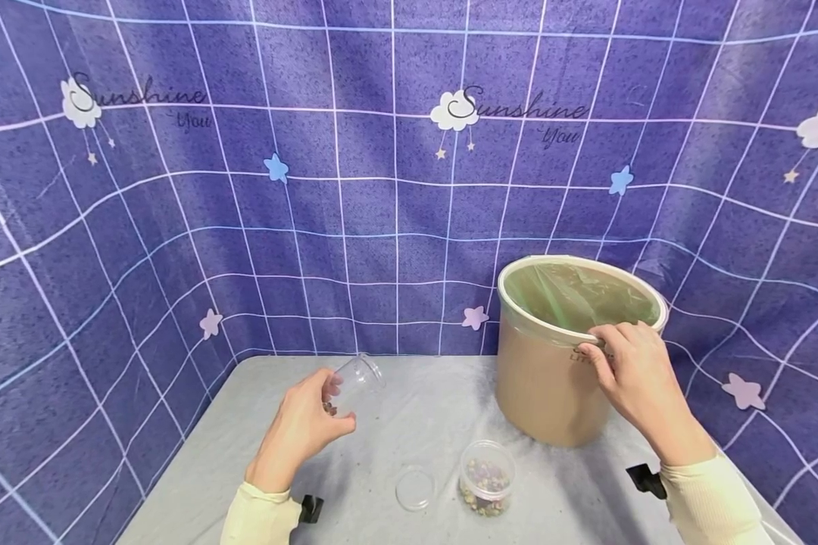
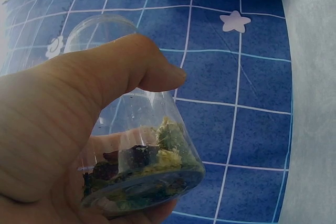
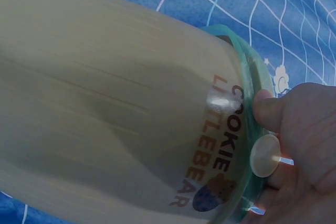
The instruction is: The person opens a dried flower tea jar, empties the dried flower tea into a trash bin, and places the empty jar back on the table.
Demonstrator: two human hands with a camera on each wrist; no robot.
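Observation:
My left hand (image 1: 303, 420) grips a clear plastic cup (image 1: 360, 382), tilted above the table, its mouth facing up and to the right. Dried flowers and leaves (image 2: 168, 150), yellow-green and dark, lie at the cup's bottom in the left wrist view. With thumb and fingers, my right hand (image 1: 635, 371) pinches the rim of a tan trash bin (image 1: 545, 386). A green bag (image 1: 572, 291) lines that bin and folds over its edge. In the right wrist view, the thumb (image 3: 269, 109) presses the outside of the lined rim, beside a round cream tab (image 3: 265, 156).
Near the table's front stands a clear lidless-looking tub (image 1: 487, 484) with dried flowers in it. Left of it lies a round clear lid (image 1: 415, 487). Small crumbs dot the grey table (image 1: 245, 409). A purple grid curtain (image 1: 395, 189) encloses the back and sides.

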